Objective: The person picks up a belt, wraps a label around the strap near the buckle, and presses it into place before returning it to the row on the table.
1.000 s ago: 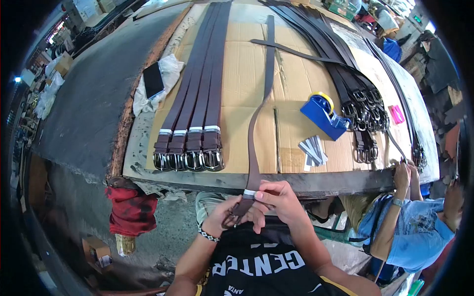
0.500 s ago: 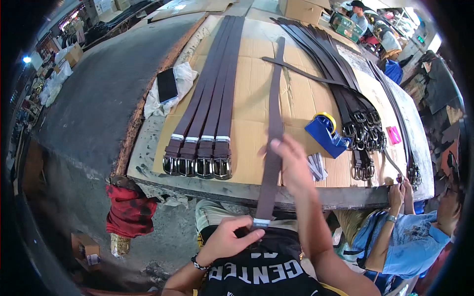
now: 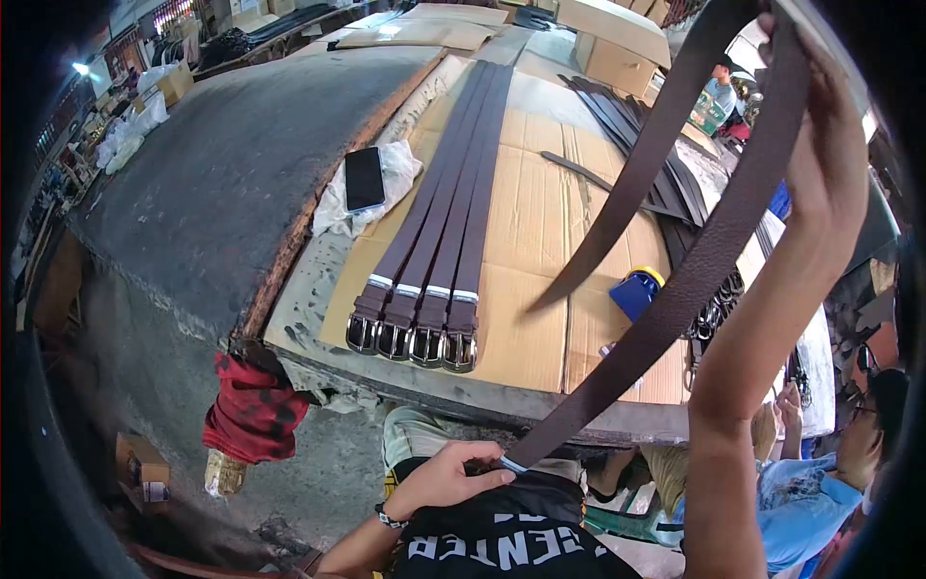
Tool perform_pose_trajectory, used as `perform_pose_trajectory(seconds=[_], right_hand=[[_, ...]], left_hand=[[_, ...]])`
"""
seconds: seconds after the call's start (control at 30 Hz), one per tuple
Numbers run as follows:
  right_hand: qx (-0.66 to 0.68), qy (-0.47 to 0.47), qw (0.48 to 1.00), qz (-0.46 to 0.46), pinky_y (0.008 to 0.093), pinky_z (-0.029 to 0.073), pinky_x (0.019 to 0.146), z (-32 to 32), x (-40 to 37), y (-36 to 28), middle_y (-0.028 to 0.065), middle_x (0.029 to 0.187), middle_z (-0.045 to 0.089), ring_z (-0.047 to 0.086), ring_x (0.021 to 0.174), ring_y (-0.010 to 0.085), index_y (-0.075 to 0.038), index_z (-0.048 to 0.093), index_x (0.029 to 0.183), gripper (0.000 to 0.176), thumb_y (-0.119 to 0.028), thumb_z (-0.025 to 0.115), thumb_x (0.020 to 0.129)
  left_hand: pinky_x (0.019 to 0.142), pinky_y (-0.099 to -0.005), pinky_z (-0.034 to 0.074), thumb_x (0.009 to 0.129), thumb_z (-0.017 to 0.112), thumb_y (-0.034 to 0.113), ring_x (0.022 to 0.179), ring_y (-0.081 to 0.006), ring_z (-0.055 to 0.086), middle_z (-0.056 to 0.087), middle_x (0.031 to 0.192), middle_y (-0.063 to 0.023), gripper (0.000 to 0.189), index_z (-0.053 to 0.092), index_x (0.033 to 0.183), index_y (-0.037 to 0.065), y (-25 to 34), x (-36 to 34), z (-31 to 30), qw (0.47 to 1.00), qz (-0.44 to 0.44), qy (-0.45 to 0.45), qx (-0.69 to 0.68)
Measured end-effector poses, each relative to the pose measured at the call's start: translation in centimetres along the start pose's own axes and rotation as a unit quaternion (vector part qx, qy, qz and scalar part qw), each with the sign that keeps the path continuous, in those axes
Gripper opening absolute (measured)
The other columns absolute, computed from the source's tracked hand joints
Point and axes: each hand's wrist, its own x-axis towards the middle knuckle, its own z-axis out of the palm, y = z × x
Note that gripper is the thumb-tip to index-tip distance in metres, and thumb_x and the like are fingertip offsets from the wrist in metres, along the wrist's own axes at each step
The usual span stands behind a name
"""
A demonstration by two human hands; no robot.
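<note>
My left hand [image 3: 447, 475] grips the buckle end of a dark brown belt [image 3: 675, 289] down by my chest, below the table edge. High at the upper right my right hand [image 3: 820, 125] holds the same belt, which folds over it. From there the belt's free end [image 3: 617, 207] hangs down over the cardboard. The strap is stretched taut between my two hands.
Several finished brown belts with silver buckles [image 3: 424, 280] lie side by side on the cardboard-covered table [image 3: 526, 222]. A phone [image 3: 364, 179] rests on white cloth. A blue tape dispenser [image 3: 637, 291] and more dark belts [image 3: 666, 183] lie right. A person in blue [image 3: 820, 482] works at lower right.
My right hand has slid along the belt and risen from the table edge to high at the upper right, lifting the strap off the cardboard. My left hand stays on the buckle end.
</note>
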Motion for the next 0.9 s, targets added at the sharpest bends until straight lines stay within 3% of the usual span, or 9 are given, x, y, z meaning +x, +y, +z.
perform_pose_trajectory(seconds=[0.17,0.4,0.57,0.67,0.7,0.77,0.8,0.83,0.9], right_hand=[[0.041,-0.093,0.991,-0.085,0.0238,0.055,0.072,4.7,0.9,0.3,0.0143,0.095,0.072,0.068,0.078,0.0174,0.008,0.064,0.106,0.024,-0.013,0.064,0.093],[0.051,-0.035,0.996,0.063,0.0263,0.055,0.073,5.9,12.2,5.1,0.0140,0.094,0.069,0.067,0.082,0.0184,0.005,0.063,0.101,0.013,-0.007,0.061,0.095],[0.060,-0.096,0.989,-0.099,0.0335,0.056,0.078,8.4,11.4,4.1,0.0113,0.097,0.069,0.066,0.083,0.0200,0.003,0.062,0.103,0.011,-0.004,0.059,0.094],[-0.286,-0.074,0.926,-0.235,0.0291,0.051,0.072,5.7,11.1,12.4,0.0122,0.106,0.071,0.065,0.085,0.0163,0.003,0.069,0.111,0.026,-0.018,0.064,0.096],[-0.189,-0.023,0.977,-0.101,0.0303,0.049,0.072,7.2,8.6,15.1,0.0107,0.104,0.070,0.064,0.085,0.0163,0.001,0.070,0.109,0.027,-0.020,0.067,0.093],[-0.164,0.003,0.986,0.041,0.0320,0.047,0.072,9.2,3.4,22.1,0.0067,0.095,0.069,0.060,0.083,0.0168,-0.002,0.072,0.107,0.033,-0.027,0.075,0.086],[-0.178,0.001,0.978,0.105,0.0296,0.049,0.056,10.0,0.6,24.8,0.0107,0.089,0.069,0.062,0.074,0.0150,0.005,0.066,0.122,0.046,-0.021,0.075,0.085],[-0.200,-0.023,0.952,0.232,0.0316,0.044,0.045,9.8,-1.5,28.4,0.0107,0.087,0.068,0.060,0.065,0.0161,0.004,0.066,0.120,0.043,-0.020,0.074,0.086],[-0.154,-0.031,0.935,0.317,0.0316,0.046,0.044,9.3,-6.1,35.8,0.0114,0.083,0.067,0.056,0.052,0.0171,0.006,0.066,0.120,0.041,-0.017,0.073,0.087]], left_hand=[[0.064,-0.0258,0.042,0.094,0.071,0.017,0.072,-0.0064,0.051,0.061,0.079,-0.0009,0.019,0.067,0.101,0.000,0.8,0.3,-0.6,0.993,0.072,0.036,-0.084],[0.073,-0.0226,0.048,0.095,0.069,0.008,0.084,-0.0040,0.059,0.069,0.096,-0.0006,0.022,0.066,0.112,-0.004,2.8,0.0,-2.0,0.976,0.034,0.093,-0.195],[0.082,-0.0252,0.051,0.090,0.074,0.006,0.090,-0.0089,0.063,0.075,0.105,-0.0091,0.026,0.070,0.114,-0.004,3.8,-0.8,-4.5,0.988,0.091,0.103,-0.069],[0.082,-0.0254,0.050,0.089,0.076,0.008,0.090,-0.0076,0.062,0.075,0.104,-0.0081,0.026,0.072,0.113,-0.002,2.5,-3.5,-5.8,0.996,0.036,0.070,-0.039],[0.081,-0.0257,0.051,0.089,0.077,0.010,0.089,-0.0068,0.063,0.076,0.099,-0.0061,0.026,0.073,0.111,0.000,1.9,-4.5,-6.0,0.998,0.005,0.062,-0.026],[0.079,-0.0261,0.051,0.088,0.077,0.011,0.087,-0.0068,0.063,0.076,0.095,-0.0058,0.025,0.073,0.110,0.000,0.4,-6.8,-6.1,0.999,-0.023,0.018,-0.025],[0.078,-0.0263,0.051,0.088,0.078,0.011,0.086,-0.0068,0.063,0.076,0.094,-0.0057,0.025,0.074,0.110,0.000,0.0,-7.6,-6.4,0.999,-0.038,-0.003,-0.024],[0.075,-0.0266,0.050,0.087,0.079,0.012,0.081,-0.0070,0.062,0.074,0.089,-0.0060,0.022,0.074,0.106,0.000,0.6,-8.4,-6.7,0.997,-0.064,-0.028,-0.015],[0.070,-0.0267,0.049,0.087,0.079,0.013,0.078,-0.0072,0.062,0.074,0.087,-0.0074,0.021,0.074,0.102,0.000,0.1,-10.2,-6.2,0.995,-0.087,-0.007,-0.049]])
